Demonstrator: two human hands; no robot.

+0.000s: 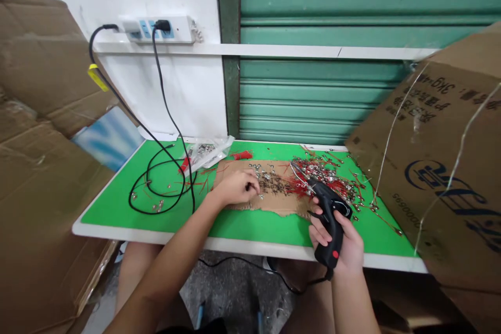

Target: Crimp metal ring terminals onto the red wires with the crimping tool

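My right hand (338, 242) is wrapped around the grip of a black soldering gun (331, 219) with a red button and a cord at its base. Its thin metal tip points up and left, over the right part of a cardboard sheet (230, 188). My left hand (238, 187) is low over the sheet's left side, fingers curled together in a pinch; what they hold is too small to make out. Small shiny metal parts (270, 169) lie beside that hand, near a dark speckled patch. A heap of red wires with metal ends (324, 177) spreads beyond the gun.
Black cables (136, 120) run from a wall socket strip (156, 30) and loop on the green tabletop (105, 209). Behind my left hand lie a clear plastic bag (209, 151) and a red wire bundle (242, 155). Large cardboard boxes flank the left and right (450, 167).
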